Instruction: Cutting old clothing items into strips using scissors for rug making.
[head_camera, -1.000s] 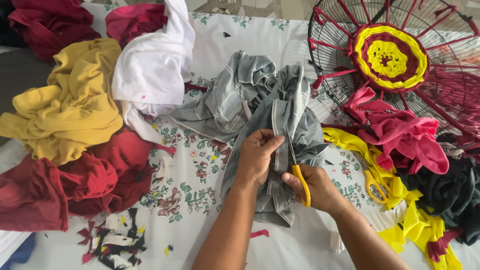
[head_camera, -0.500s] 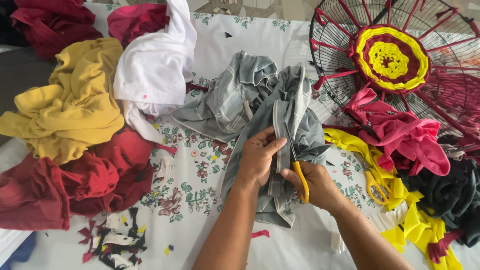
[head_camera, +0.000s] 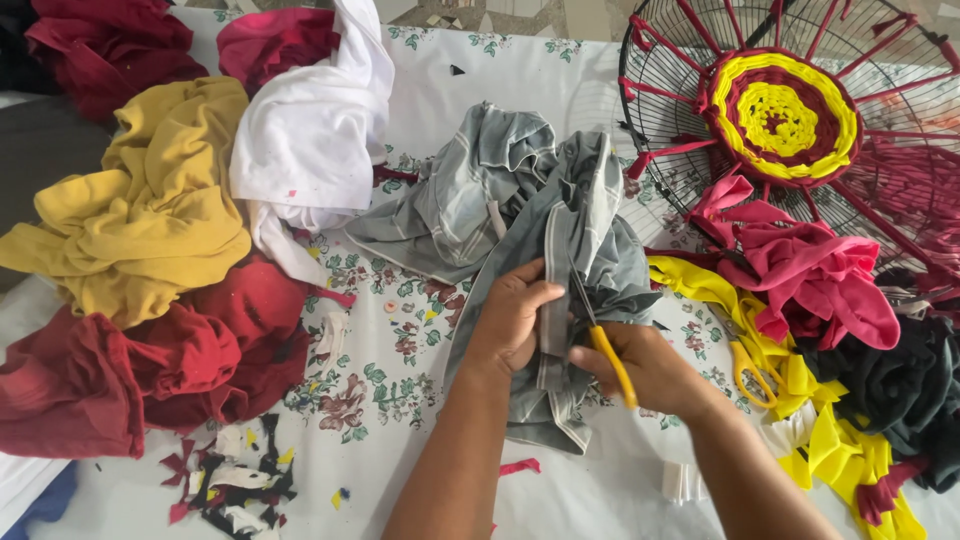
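Gripping yellow-handled scissors (head_camera: 606, 352), the right hand (head_camera: 645, 372) cuts into crumpled grey cotton fabric (head_camera: 530, 215); just left of that grip, the left hand (head_camera: 510, 322) pinches the same cloth's folded strip.

Flowered white tablecloth (head_camera: 400, 330), pale tiled floor (head_camera: 520, 15) beyond, even daylight

Layout on the counter (head_camera: 420, 70): a garment (head_camera: 520, 210) lies at centre, with the left hand (head_camera: 510, 320) and right hand (head_camera: 650, 370) on its near edge, scissors (head_camera: 605, 340) between them. A heap of clothes (head_camera: 170, 230) lies left; scraps (head_camera: 235, 480) lie before it. A wire frame (head_camera: 790, 120) stands behind right, more clothes (head_camera: 830, 330) before it.
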